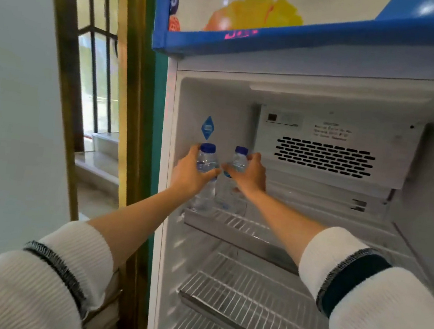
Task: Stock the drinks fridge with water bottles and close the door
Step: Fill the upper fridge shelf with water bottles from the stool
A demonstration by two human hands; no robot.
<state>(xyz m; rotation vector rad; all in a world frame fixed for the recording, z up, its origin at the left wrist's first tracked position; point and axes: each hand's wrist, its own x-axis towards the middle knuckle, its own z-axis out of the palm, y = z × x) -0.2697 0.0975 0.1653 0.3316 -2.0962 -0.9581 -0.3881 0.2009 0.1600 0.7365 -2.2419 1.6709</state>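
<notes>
The drinks fridge (299,98) stands open in front of me, white inside with wire shelves. My left hand (187,173) grips a clear water bottle with a blue cap (207,160), upright at the far left of the top shelf (233,221). Right beside it, my right hand (249,177) holds a second blue-capped water bottle (238,161), also upright over the same shelf. The two bottles stand close together, almost touching. Their bases are at shelf level; contact with the wire is hard to tell.
A vent panel (324,157) fills the upper back wall. Two lower wire shelves (257,298) hold nothing. The fridge's blue header with fruit pictures (254,19) overhangs above. A gold-framed doorway with barred glass (95,83) and steps lies to the left. The door is out of view.
</notes>
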